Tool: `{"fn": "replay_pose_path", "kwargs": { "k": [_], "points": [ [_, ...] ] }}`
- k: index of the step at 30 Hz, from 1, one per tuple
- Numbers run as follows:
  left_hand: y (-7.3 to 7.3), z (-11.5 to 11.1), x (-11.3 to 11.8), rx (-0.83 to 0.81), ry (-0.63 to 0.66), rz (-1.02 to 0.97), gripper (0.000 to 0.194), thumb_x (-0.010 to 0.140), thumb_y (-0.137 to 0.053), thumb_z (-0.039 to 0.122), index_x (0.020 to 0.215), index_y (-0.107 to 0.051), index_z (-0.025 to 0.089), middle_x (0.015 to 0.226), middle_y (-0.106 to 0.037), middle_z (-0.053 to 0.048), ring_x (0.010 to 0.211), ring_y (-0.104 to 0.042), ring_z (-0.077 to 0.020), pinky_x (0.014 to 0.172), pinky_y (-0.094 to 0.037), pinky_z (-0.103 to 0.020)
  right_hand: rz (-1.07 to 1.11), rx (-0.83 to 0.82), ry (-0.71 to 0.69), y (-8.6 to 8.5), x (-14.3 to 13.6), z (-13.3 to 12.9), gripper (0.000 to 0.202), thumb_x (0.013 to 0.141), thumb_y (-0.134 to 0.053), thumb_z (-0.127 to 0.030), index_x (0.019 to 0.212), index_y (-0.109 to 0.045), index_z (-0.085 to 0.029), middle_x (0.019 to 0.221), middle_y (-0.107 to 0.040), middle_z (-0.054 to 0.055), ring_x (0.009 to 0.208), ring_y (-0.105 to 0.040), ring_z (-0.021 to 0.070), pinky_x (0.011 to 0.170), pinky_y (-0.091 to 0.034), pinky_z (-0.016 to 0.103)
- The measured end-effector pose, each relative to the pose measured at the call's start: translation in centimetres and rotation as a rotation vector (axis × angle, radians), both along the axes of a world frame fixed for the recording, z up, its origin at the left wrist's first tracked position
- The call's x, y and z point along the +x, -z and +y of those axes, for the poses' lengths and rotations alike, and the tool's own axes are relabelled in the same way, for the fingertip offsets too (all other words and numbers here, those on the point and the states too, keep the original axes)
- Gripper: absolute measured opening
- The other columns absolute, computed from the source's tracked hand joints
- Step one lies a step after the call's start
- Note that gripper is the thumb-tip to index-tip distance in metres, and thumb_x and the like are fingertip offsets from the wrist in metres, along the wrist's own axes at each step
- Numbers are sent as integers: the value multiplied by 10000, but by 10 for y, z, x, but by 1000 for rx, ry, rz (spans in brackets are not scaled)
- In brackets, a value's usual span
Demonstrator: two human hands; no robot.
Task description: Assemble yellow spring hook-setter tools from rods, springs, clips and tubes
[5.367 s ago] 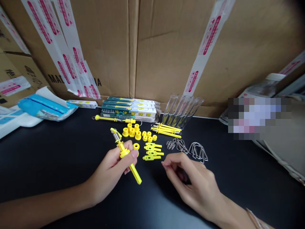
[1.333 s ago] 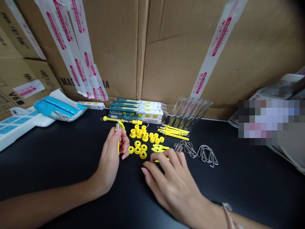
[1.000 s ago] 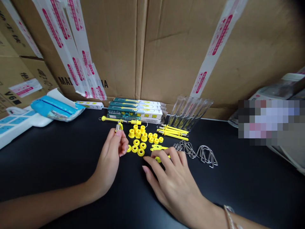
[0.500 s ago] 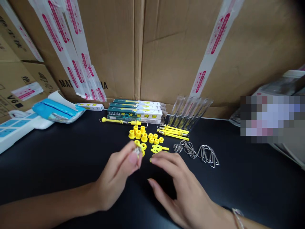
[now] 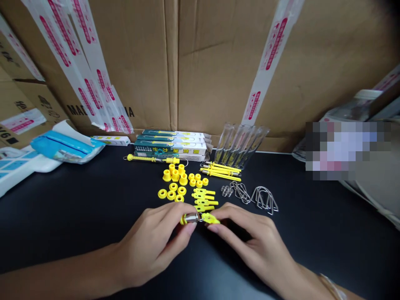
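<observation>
Right at the near side of the bench (image 5: 62, 221), got a metal cylinder (image 5: 191, 218) with a yellow end, pinched snugly between thumb and finger in the left grip (image 5: 156, 239). Just beside it, got a small yellow end piece (image 5: 210, 218) nipped between thumb and fingertip in the right grip (image 5: 256, 239), so pretty much closed down on both sides. Can spot a little wire loop (image 5: 200, 217) between the two; can't tell how exactly it's hooked in. Lying roughly sideways, cylinder to the left, yellow bit to the right.

Just beyond, near both grips, can count four flat yellow tabs (image 5: 206, 203) with stems, then rings (image 5: 171, 195), flanged collars (image 5: 175, 175) and small caps (image 5: 199, 183), all yellow and sorted in bunches. To the right of those, can see small coils (image 5: 226, 191), a tangle of bent wires (image 5: 240, 192) and a pile of wire hooks (image 5: 265, 200).

Further back, got a long yellow rod (image 5: 142, 158) lying in front of stacked boxes (image 5: 171, 146), plus yellow sticks (image 5: 221, 171) in front of clear tubes (image 5: 240, 146). Over on the far left, can see a blue packet (image 5: 67, 146) beside a power strip (image 5: 18, 164).
</observation>
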State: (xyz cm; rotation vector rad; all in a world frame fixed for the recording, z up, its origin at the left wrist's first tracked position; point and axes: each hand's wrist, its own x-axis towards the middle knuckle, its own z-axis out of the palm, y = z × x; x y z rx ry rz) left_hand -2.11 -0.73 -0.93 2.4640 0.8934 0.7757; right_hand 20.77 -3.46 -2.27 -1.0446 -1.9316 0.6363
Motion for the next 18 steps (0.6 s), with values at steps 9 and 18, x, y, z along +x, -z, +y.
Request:
{"fn": "replay_pose_path", "kwargs": {
  "k": [9, 18],
  "points": [
    [2, 3, 3, 81, -72, -9, 104, 969, -573, 257, 1039, -650, 266, 899, -763, 17, 752, -733, -159, 689, -525, -235, -24, -57, 36, -5, 11, -3, 205, 968, -608, -219, 1125, -719, -291, 913, -764, -11, 777, -721, 151, 722, -568, 228],
    [5, 2, 3, 133, -55, -42, 34, 963, -603, 223, 993, -612, 234, 891, -720, 14, 828, -698, -141, 783, -510, -218, 72, -270, -32, -6, 2, -5, 102, 946, -638, -292, 961, -715, -227, 815, -715, -6, 698, -643, 133, 655, -508, 234]
  ]
}}
